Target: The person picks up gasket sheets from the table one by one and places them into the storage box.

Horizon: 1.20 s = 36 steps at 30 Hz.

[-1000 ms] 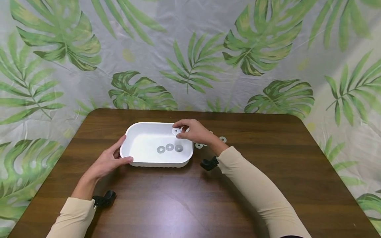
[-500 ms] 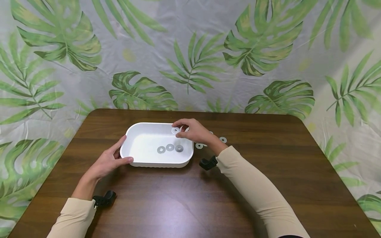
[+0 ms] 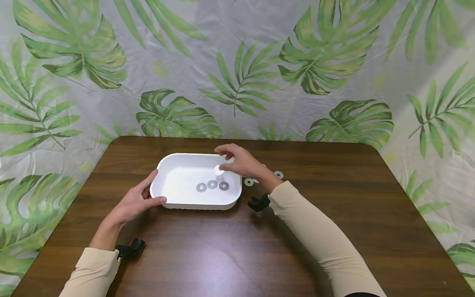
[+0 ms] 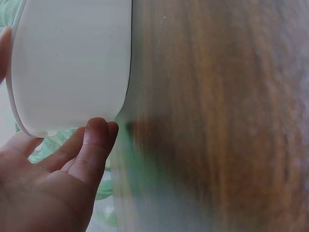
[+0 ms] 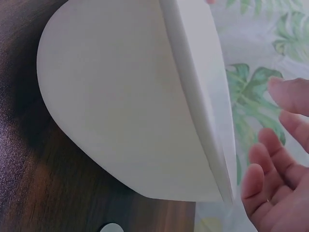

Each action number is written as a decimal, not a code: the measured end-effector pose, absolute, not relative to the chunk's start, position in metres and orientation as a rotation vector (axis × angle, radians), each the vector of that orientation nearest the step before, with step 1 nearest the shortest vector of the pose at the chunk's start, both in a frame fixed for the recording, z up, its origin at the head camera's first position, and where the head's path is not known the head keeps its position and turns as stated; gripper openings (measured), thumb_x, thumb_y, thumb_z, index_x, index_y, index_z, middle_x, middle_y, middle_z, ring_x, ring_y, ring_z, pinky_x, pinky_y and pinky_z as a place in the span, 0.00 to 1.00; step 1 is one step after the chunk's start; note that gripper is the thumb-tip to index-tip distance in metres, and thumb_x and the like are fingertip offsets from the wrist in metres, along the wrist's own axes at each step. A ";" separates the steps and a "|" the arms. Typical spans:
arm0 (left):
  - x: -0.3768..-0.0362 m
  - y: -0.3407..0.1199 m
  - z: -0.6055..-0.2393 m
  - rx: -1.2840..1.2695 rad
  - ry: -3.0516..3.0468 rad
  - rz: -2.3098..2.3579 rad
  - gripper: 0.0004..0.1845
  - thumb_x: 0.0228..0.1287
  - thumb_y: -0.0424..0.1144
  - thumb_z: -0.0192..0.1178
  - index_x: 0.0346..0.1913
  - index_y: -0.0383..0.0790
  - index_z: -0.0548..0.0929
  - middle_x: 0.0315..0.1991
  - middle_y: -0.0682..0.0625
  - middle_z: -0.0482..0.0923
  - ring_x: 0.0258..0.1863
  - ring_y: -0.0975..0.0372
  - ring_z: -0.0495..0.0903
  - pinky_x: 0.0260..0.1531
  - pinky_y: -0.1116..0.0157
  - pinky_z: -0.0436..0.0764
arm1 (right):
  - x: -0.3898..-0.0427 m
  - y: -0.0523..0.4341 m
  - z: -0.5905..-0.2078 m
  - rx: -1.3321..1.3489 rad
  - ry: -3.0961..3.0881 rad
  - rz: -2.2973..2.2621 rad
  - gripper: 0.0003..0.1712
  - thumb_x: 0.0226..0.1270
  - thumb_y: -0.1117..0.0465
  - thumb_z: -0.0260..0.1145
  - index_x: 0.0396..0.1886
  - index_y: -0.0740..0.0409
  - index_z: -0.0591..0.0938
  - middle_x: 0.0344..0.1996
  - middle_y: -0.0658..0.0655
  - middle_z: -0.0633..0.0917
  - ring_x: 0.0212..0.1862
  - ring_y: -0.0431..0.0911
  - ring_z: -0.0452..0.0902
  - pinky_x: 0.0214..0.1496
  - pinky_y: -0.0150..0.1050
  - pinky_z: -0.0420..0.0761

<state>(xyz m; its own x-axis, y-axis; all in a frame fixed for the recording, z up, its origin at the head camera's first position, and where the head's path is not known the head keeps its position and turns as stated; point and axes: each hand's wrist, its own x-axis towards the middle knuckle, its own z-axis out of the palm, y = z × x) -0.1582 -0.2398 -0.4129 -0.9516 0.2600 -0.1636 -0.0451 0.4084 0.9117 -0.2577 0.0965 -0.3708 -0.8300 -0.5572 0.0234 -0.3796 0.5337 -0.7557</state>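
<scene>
A white tray (image 3: 178, 185) with rounded corners sits open side up; I see three flat grey washers (image 3: 209, 185) on its floor, towards the right; a bright, blurred washer (image 3: 218, 170) beyond them; more washers (image 3: 276, 175) outside its right end.

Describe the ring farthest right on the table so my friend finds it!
Find the white tray on the brown table. Right of it, grey rings lie beside the right hand. Your ring is farthest from the tray, a gap separating it from visible neighbours.
</scene>
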 end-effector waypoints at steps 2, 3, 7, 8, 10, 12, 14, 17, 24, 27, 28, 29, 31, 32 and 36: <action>-0.158 -0.240 -0.413 0.184 2.388 1.557 0.54 0.62 0.40 0.69 0.81 0.45 0.42 0.80 0.34 0.45 0.73 0.44 0.59 0.46 0.85 0.70 | -0.258 0.098 -0.371 -0.779 2.547 -1.194 0.30 0.66 0.62 0.69 0.68 0.57 0.74 0.64 0.59 0.76 0.61 0.57 0.74 0.66 0.50 0.73; -0.158 -0.240 -0.413 0.187 2.389 1.556 0.54 0.62 0.40 0.69 0.81 0.45 0.42 0.79 0.34 0.45 0.73 0.44 0.59 0.46 0.85 0.70 | -0.257 0.100 -0.370 -0.783 2.545 -1.203 0.30 0.66 0.62 0.69 0.68 0.57 0.74 0.64 0.60 0.76 0.61 0.58 0.74 0.67 0.51 0.72; -0.158 -0.240 -0.412 0.187 2.390 1.557 0.53 0.63 0.39 0.68 0.81 0.45 0.42 0.79 0.33 0.46 0.72 0.44 0.60 0.46 0.85 0.71 | -0.254 0.111 -0.368 -0.779 2.555 -1.225 0.27 0.68 0.62 0.67 0.66 0.58 0.75 0.64 0.59 0.77 0.62 0.58 0.73 0.67 0.51 0.71; -0.158 -0.240 -0.412 0.186 2.393 1.554 0.53 0.63 0.40 0.68 0.81 0.45 0.42 0.79 0.33 0.46 0.72 0.44 0.61 0.46 0.85 0.70 | -0.252 0.114 -0.366 -0.775 2.559 -1.230 0.27 0.68 0.62 0.67 0.65 0.58 0.75 0.63 0.59 0.77 0.62 0.57 0.73 0.67 0.50 0.72; -0.158 -0.240 -0.413 0.189 2.391 1.556 0.53 0.63 0.39 0.68 0.81 0.46 0.42 0.79 0.34 0.46 0.72 0.45 0.61 0.46 0.85 0.70 | -0.250 0.122 -0.365 -0.763 2.578 -1.232 0.25 0.68 0.61 0.67 0.65 0.58 0.76 0.62 0.58 0.77 0.61 0.55 0.74 0.66 0.49 0.72; -0.158 -0.240 -0.413 0.188 2.396 1.549 0.53 0.63 0.39 0.68 0.81 0.46 0.42 0.79 0.34 0.46 0.72 0.46 0.61 0.46 0.85 0.70 | -0.246 0.131 -0.364 -0.776 2.597 -1.228 0.25 0.69 0.61 0.66 0.64 0.58 0.77 0.61 0.59 0.78 0.60 0.54 0.75 0.65 0.49 0.73; -0.158 -0.240 -0.414 0.189 2.401 1.543 0.53 0.63 0.39 0.68 0.81 0.46 0.42 0.79 0.34 0.46 0.72 0.47 0.61 0.47 0.85 0.70 | -0.243 0.141 -0.363 -0.777 2.609 -1.227 0.24 0.69 0.61 0.66 0.63 0.58 0.77 0.60 0.59 0.78 0.59 0.54 0.75 0.64 0.49 0.73; -0.158 -0.240 -0.414 0.189 2.412 1.531 0.53 0.63 0.40 0.68 0.81 0.47 0.42 0.79 0.35 0.46 0.72 0.50 0.62 0.47 0.85 0.70 | -0.237 0.155 -0.363 -0.761 2.619 -1.219 0.23 0.69 0.61 0.66 0.62 0.57 0.78 0.60 0.58 0.78 0.60 0.54 0.75 0.63 0.51 0.74; -0.157 -0.242 -0.413 0.187 2.408 1.538 0.53 0.64 0.40 0.68 0.81 0.48 0.42 0.80 0.36 0.44 0.72 0.49 0.61 0.46 0.85 0.70 | -0.229 0.178 -0.371 -0.697 2.630 -1.188 0.23 0.69 0.61 0.66 0.63 0.56 0.77 0.62 0.58 0.77 0.60 0.56 0.75 0.57 0.51 0.77; -0.157 -0.242 -0.413 0.186 2.408 1.538 0.53 0.64 0.40 0.68 0.81 0.48 0.42 0.80 0.36 0.44 0.72 0.49 0.62 0.46 0.85 0.70 | -0.228 0.183 -0.376 -0.698 2.644 -1.163 0.23 0.69 0.61 0.66 0.62 0.58 0.77 0.61 0.59 0.77 0.59 0.56 0.76 0.56 0.50 0.77; -0.157 -0.242 -0.413 0.188 2.409 1.537 0.53 0.64 0.40 0.68 0.81 0.48 0.42 0.80 0.36 0.44 0.71 0.50 0.63 0.46 0.84 0.70 | -0.228 0.184 -0.379 -0.699 2.646 -1.156 0.23 0.69 0.61 0.66 0.62 0.59 0.78 0.61 0.59 0.78 0.59 0.56 0.76 0.56 0.50 0.77; -0.157 -0.242 -0.413 0.187 2.414 1.531 0.52 0.64 0.40 0.68 0.81 0.48 0.42 0.80 0.35 0.44 0.71 0.51 0.64 0.46 0.84 0.71 | -0.228 0.185 -0.381 -0.699 2.650 -1.142 0.23 0.69 0.62 0.66 0.62 0.59 0.78 0.61 0.59 0.78 0.58 0.56 0.76 0.56 0.51 0.77; -0.157 -0.242 -0.413 0.187 2.416 1.528 0.52 0.64 0.40 0.68 0.81 0.48 0.42 0.80 0.36 0.45 0.70 0.53 0.64 0.46 0.84 0.71 | -0.228 0.186 -0.387 -0.708 2.650 -1.120 0.22 0.68 0.63 0.66 0.61 0.61 0.78 0.60 0.61 0.79 0.58 0.57 0.76 0.57 0.53 0.77; -0.157 -0.242 -0.413 0.187 2.417 1.526 0.52 0.64 0.40 0.67 0.81 0.49 0.42 0.80 0.36 0.45 0.70 0.54 0.65 0.46 0.84 0.71 | -0.228 0.187 -0.389 -0.704 2.647 -1.112 0.22 0.68 0.63 0.66 0.61 0.61 0.78 0.60 0.61 0.79 0.58 0.58 0.77 0.58 0.53 0.77; -0.158 -0.241 -0.414 0.199 2.411 1.538 0.52 0.64 0.40 0.68 0.81 0.48 0.42 0.80 0.36 0.45 0.66 0.66 0.68 0.47 0.84 0.71 | -0.229 0.189 -0.401 -0.681 2.631 -1.080 0.20 0.68 0.65 0.66 0.58 0.62 0.80 0.57 0.62 0.82 0.55 0.56 0.78 0.59 0.54 0.76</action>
<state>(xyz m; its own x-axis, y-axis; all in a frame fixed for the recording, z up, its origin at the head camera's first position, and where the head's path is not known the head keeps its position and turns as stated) -0.1577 -0.2411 -0.4139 -0.9529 0.2606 -0.1551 -0.0308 0.4257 0.9043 -0.2290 0.1887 -0.4013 -0.8694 -0.4935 -0.0237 -0.3344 0.6231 -0.7070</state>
